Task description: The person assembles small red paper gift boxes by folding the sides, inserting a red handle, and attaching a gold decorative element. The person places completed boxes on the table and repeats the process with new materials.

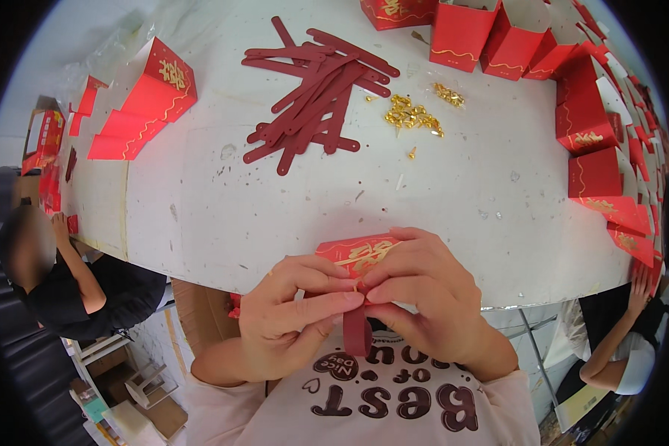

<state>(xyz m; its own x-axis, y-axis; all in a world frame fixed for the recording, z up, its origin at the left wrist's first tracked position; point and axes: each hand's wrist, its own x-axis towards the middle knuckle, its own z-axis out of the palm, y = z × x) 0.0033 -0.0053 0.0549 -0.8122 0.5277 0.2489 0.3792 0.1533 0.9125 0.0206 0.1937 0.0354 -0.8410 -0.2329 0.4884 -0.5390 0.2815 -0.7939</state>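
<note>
Just past the table's front edge, a red paper gift box (347, 248) with gold decoration sits between my hands, mostly hidden by them. A dark red strap handle (357, 336) curls down from it toward my shirt. My left hand (297, 312) pinches the strap's end with thumb and forefinger. From the other side my right hand (427, 293) is closed on the box at the same spot, thumb and fingertips nearly meeting the left ones. A tiny gold bit, seemingly a paper fastener (358, 285), shows between the fingertips; its prongs cannot be made out.
A loose pile of dark red straps (316, 97) lies mid-table, with gold paper fasteners (409, 115) to its right. Red boxes (152, 89) stand at the left; many more (591, 111) line the right side. People sit at the left (59, 275) and right (609, 349).
</note>
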